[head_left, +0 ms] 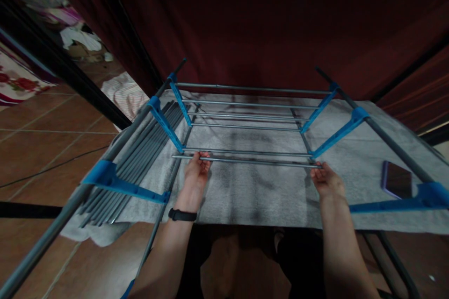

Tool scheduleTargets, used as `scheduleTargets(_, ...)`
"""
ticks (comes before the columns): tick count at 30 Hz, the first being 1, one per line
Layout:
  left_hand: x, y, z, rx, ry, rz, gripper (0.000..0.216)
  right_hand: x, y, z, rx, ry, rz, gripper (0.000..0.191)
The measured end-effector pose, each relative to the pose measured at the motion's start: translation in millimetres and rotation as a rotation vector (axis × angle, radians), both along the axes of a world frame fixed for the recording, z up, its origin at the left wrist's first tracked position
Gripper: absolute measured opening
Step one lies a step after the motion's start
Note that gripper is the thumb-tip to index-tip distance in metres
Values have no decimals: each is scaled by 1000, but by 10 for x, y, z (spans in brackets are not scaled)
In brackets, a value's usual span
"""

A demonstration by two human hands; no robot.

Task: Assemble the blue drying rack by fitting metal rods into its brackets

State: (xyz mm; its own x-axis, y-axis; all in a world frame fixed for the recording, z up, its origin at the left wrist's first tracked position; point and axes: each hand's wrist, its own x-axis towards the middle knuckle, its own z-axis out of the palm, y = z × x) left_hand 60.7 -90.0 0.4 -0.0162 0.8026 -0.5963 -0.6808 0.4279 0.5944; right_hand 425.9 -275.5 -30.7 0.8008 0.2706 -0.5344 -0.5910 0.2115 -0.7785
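Observation:
A metal rack frame with grey rods and blue plastic connectors stands over a grey cloth. I hold one thin grey rod level at the near end of the frame's shelf rails. My left hand is closed around its left end, close to a blue connector. My right hand pinches its right end beside the other blue connector. A black band sits on my left wrist.
A bundle of loose grey rods lies on the cloth at the left. A dark phone lies on the cloth at the right. Dark red curtain hangs behind. Tiled floor and scattered clothes are at the left.

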Motion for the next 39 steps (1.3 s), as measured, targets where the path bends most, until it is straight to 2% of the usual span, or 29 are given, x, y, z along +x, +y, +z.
scheduleTargets(5,186,-160,-80,36,-15,-194,21,-51,43,17,-17,14,7,21)
scheduleTargets(12,416,-346,-207,84,-27,-384,7,-92,53,60,2,35,27,21)
scheduleTargets(19,553,-438,-224,141,-24,-453,13,-161,103,67,37,51,62,26)
scheduleTargets(26,645,-534,-264,188,-12,-555,14,-370,223,82,79,86,205,26)
scheduleTargets(32,696,-562,-281,226,4,-594,19,-634,327,14,153,72,344,17)
scheduleTargets(39,721,-574,-273,275,35,-610,22,-784,405,-56,165,73,342,15)
